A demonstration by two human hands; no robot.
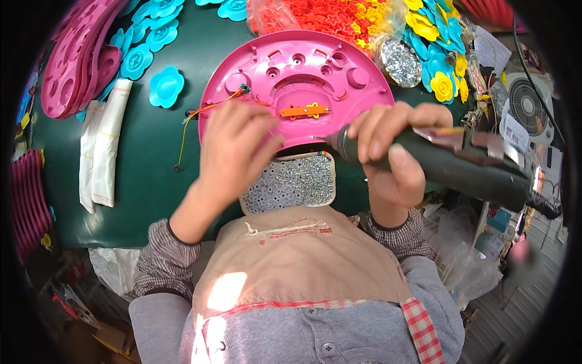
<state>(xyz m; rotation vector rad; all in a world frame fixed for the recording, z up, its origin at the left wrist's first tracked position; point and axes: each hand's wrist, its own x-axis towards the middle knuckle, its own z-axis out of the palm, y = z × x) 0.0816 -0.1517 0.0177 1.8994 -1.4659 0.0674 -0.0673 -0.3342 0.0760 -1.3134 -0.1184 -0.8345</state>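
Note:
A pink half-round plastic shell (260, 64) lies with its ribbed inside up on the green table. Across its middle is an orange strip (297, 111) with yellow star-shaped pieces at it. My right hand (391, 155) is wrapped round a dark electric screwdriver (473, 170), whose bit points left over the shell's near edge. Over the shell's near left part, my left hand (233, 148) is blurred by motion with bent fingers; whether it holds anything is hidden. Thin red and yellow wires (193, 114) with a small dark part trail off the shell's left side.
A tray (333, 193) of small screws and pale pieces stands between my body and the shell. Around it are white rolled packets (109, 145), blue flower pieces (166, 86), stacked pink shells (76, 67), red star pieces (327, 21), a round silvery container (401, 62) and a fan (526, 106).

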